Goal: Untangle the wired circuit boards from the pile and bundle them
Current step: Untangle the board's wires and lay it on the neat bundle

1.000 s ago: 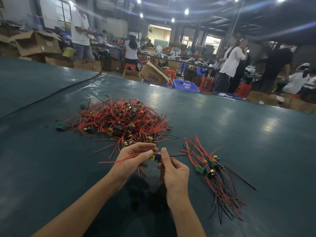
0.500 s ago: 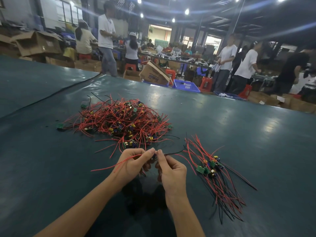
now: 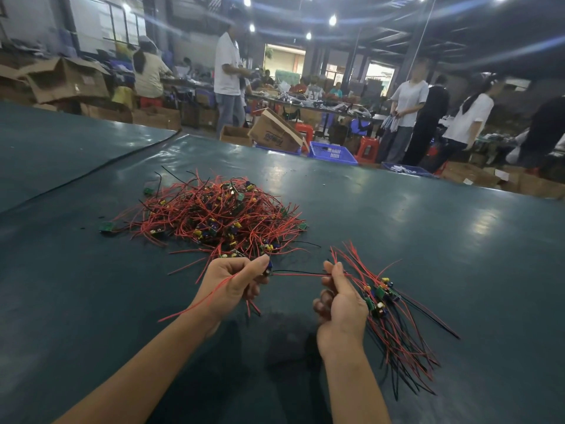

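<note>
Board point(image 3: 268, 269) btwn hands point(image 3: 234, 283) point(image 3: 344, 299); box logo point(image 3: 272, 138) unreadable.

Left hand point(image 3: 232, 283): bare, we see.
Right hand point(image 3: 342, 304): bare.
Left forearm point(image 3: 146, 365): bare to the frame's edge.
Right forearm point(image 3: 351, 381): likewise.

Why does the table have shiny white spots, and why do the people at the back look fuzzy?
Head view: ceiling lamps glare off the glossy table; the people behind are blurred, the left hand, right hand and wire pile sharp.

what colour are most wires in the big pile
Red, across the pile; head view shows it.
</note>
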`<control>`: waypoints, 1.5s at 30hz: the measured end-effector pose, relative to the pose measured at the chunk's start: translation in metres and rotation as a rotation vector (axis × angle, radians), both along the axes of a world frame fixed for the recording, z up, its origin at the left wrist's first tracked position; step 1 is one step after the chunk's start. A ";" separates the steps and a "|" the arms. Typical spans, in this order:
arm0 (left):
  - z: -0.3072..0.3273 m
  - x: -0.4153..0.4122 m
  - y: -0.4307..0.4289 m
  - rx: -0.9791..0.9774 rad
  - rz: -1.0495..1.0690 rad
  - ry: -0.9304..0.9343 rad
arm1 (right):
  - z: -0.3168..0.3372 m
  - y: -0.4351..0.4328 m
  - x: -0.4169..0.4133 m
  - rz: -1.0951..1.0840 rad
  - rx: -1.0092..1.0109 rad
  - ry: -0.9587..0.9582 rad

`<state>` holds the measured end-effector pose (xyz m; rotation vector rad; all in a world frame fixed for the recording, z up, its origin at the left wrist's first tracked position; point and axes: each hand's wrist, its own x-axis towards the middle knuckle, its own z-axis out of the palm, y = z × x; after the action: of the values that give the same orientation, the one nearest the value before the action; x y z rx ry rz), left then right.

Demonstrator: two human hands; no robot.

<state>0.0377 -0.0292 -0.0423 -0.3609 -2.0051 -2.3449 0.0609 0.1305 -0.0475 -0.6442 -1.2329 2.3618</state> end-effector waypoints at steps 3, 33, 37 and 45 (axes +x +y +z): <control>-0.004 0.001 0.000 0.014 -0.004 -0.034 | -0.002 -0.004 0.000 0.020 0.048 0.000; 0.018 -0.012 -0.040 0.270 0.090 -0.104 | -0.002 0.041 0.001 -0.178 -0.039 0.002; 0.012 -0.009 -0.026 0.268 0.054 -0.173 | -0.002 0.014 0.000 0.027 0.133 0.000; 0.001 -0.005 -0.007 0.184 -0.039 -0.274 | -0.007 -0.022 0.008 0.323 0.367 0.042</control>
<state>0.0328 -0.0362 -0.0410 -0.0749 -1.8732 -2.7047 0.0689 0.1084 -0.0549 -0.2918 -1.8044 2.2810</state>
